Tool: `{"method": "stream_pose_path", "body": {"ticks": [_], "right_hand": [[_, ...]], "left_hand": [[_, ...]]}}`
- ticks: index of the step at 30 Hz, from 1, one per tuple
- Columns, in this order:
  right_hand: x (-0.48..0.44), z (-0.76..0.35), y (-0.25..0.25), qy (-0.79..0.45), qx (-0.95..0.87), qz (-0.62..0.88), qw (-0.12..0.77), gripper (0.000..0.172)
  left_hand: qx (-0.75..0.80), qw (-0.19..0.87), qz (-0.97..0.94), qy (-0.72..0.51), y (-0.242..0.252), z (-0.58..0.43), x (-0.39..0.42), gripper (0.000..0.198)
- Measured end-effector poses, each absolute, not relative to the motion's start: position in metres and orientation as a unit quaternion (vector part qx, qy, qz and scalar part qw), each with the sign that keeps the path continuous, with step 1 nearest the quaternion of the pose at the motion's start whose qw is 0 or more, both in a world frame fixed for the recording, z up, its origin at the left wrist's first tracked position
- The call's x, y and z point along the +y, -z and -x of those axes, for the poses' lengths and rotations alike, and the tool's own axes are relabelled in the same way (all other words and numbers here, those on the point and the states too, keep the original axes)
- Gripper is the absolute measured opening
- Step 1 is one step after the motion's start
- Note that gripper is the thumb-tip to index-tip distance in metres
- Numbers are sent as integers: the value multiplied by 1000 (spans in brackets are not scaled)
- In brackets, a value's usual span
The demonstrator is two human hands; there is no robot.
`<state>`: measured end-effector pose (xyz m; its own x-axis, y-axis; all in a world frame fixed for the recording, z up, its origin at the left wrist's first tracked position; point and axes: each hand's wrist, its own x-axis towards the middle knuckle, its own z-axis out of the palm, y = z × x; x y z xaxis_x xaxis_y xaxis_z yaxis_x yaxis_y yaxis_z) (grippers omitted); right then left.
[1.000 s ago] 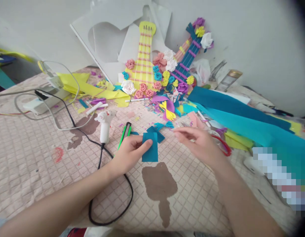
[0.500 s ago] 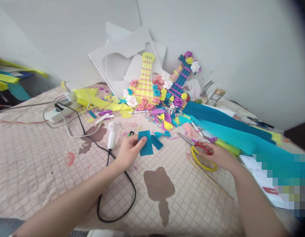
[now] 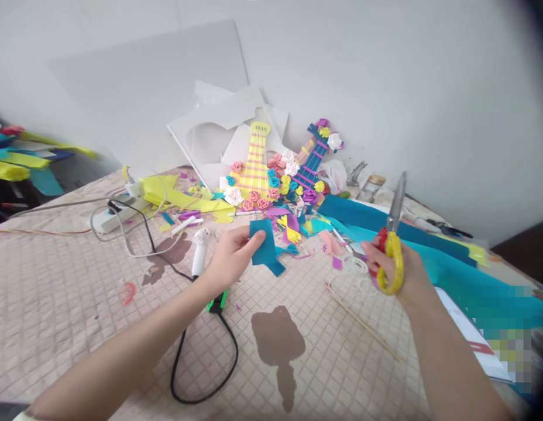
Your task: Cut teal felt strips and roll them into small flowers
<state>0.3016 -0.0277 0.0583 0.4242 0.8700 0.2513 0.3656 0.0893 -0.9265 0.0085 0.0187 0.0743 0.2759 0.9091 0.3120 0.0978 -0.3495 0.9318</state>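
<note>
My left hand (image 3: 234,254) pinches a small teal paper rectangle (image 3: 263,248) between thumb and fingers above the table. Below and beside that piece lies another teal scrap (image 3: 275,268). In my right hand (image 3: 401,272) are scissors (image 3: 395,234) with one red and one yellow handle, raised off the table, blades pointing up and seemingly closed. A thin wooden stick (image 3: 363,321) and a coil of clear-white string or tape (image 3: 357,266) lie near the right hand. Just left of my left hand lies a white glue gun (image 3: 200,251) on the table.
Paper guitars in yellow (image 3: 256,158) and blue (image 3: 314,161), trimmed with paper roses, lean at the back. Teal crepe paper (image 3: 429,251) stretches along the right, by a phone-like device (image 3: 477,345). A power strip (image 3: 117,213) and looping black cord (image 3: 236,351) lie left.
My right hand has lifted the scissors off the table and turned their blades upward. The left hand still holds the teal paper, little moved. My view has tilted slightly upward.
</note>
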Motion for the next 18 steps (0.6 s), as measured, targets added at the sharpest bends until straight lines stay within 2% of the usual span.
{"method": "stream_pose_path", "body": {"ticks": [3, 7, 13, 18], "right_hand": [[-17, -257, -67, -303, -500, 560, 587, 47], [-5, -205, -70, -428, -505, 473, 581, 43], [-2, -187, -62, -472, -485, 480, 558, 37], [-7, -191, -51, -544, -451, 434, 559, 37]], "left_hand": [[370, 416, -705, -439, -83, -17, 18, 32], [376, 391, -733, -411, -83, -27, 19, 33], [378, 376, -751, -389, -72, -28, 25, 35], [357, 416, -756, -357, -64, -28, 32, 34]]}}
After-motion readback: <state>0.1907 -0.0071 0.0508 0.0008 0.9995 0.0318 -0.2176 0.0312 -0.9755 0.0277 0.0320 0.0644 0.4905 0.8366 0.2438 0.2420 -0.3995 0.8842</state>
